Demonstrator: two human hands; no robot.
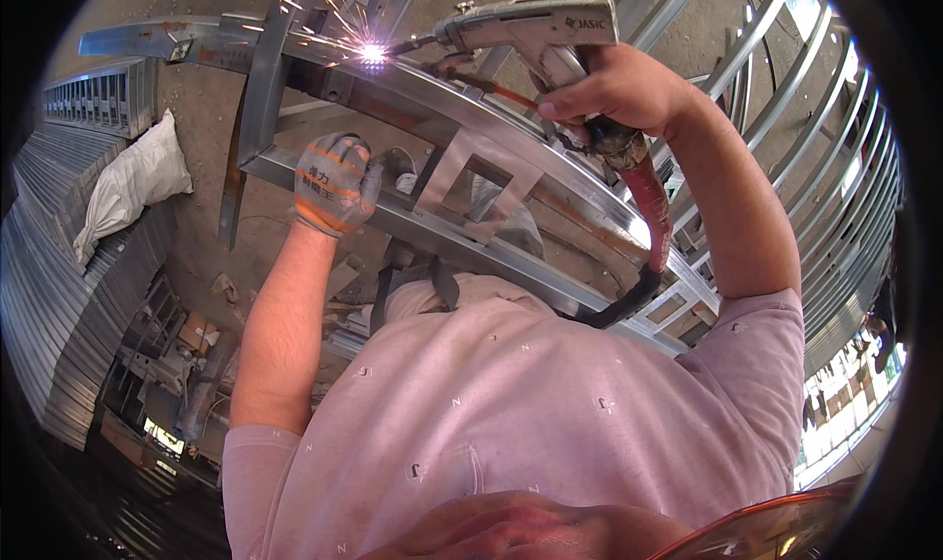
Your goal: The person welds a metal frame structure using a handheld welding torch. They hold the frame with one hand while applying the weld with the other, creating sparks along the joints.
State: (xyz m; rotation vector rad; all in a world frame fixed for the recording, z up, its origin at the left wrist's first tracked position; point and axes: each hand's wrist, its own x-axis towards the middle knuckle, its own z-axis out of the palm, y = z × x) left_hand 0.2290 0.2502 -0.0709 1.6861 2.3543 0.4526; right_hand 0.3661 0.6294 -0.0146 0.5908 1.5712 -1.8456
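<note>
Pointing left, the welding torch (521,29) lies with its long axis roughly level, nozzle at the bright arc (371,54) on the steel frame (432,98). I log: grey pistol body, red-wrapped cable (653,206) trailing down. My right hand (614,93) is clenched around its grip; my gloved left hand (334,182) clasps the frame's lower rail (511,255). Bare floor shows beyond the frame's upper left end; stacked metal rails (845,187) crowd the right.

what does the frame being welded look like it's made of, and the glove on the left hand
The frame: likely galvanized or bare steel, judging by its shiny grey sheen, rust-brown patches and the sparks at the torch tip. The glove on the left hand: seemingly knitted grey fabric with orange stripes; any coating is unclear.
</note>
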